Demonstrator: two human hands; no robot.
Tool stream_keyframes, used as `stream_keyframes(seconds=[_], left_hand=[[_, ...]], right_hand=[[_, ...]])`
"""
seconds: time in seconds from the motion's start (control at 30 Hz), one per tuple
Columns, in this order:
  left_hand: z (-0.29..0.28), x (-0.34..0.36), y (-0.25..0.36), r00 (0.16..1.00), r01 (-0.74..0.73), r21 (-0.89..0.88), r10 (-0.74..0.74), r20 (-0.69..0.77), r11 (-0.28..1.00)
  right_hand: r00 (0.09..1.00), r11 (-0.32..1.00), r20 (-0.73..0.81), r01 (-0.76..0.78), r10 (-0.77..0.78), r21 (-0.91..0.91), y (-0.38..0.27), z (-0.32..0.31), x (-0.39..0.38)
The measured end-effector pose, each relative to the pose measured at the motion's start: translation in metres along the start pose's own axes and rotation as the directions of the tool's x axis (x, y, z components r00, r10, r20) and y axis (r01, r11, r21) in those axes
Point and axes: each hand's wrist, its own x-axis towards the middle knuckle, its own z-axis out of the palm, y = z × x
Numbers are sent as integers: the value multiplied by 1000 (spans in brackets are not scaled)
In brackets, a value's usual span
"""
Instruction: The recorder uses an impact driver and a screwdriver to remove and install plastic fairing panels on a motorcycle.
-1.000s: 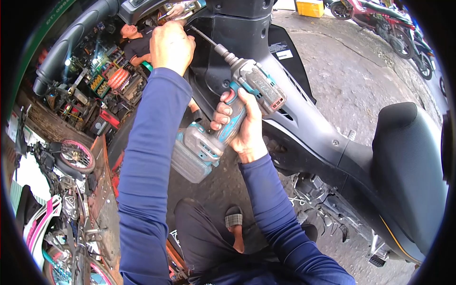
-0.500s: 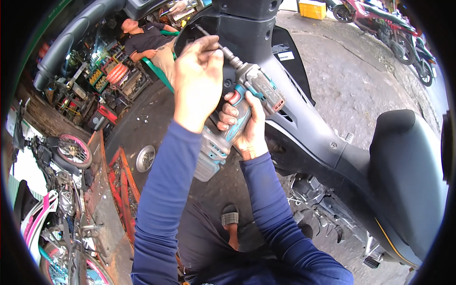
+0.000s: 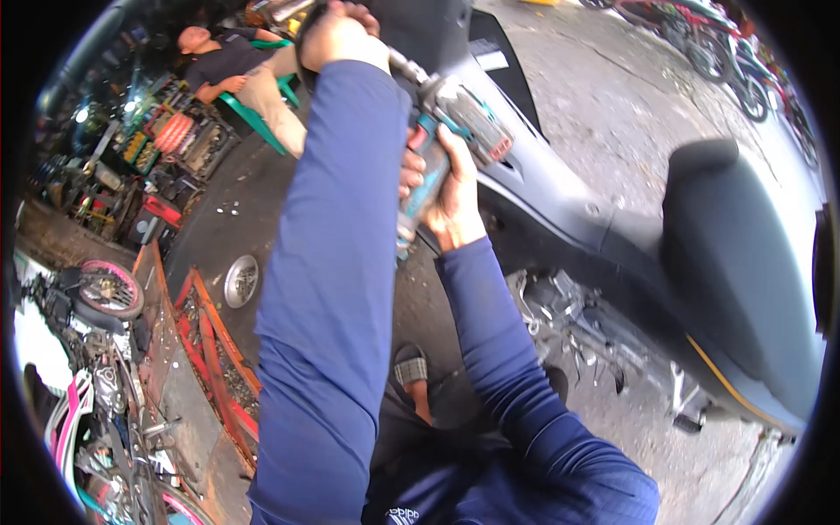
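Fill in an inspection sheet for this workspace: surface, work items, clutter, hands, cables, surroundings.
Surface: dark ground.
Work items: power driver; dark motorbike at right.
Clutter: round metal dish and small pale bits on the ground; red metal frame nearby.
Hands: right hand grips the driver; left hand is by its front end, its hold unclear.
Cables: nothing seen clearly.
Surroundings: person seated on a green chair; parked motorbikes at upper right; pink-rimmed wheel at left.
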Motion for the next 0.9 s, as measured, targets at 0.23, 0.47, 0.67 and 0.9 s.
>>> stream_keyframes(seconds=[0.23,0.47,0.67,0.9], left_hand=[[21,-11,-29,976,216,-58,-213,56,975],[0,-163,-28,544,662,-81,-403,736,746],[-124,-372,-37,431,510,599,-786,443,618],[-297,-563,-255,17,448,888,-991,-130,-109]], right_hand=[[993,994,57,105,-104,-14,-28,-32,-60],[969,958,110,237,-221,-162,-21,-21,-249],[764,614,-117,407,-635,-676,24,55,-449],[482,338,-13,594,-876,-730,77,52,-523]])
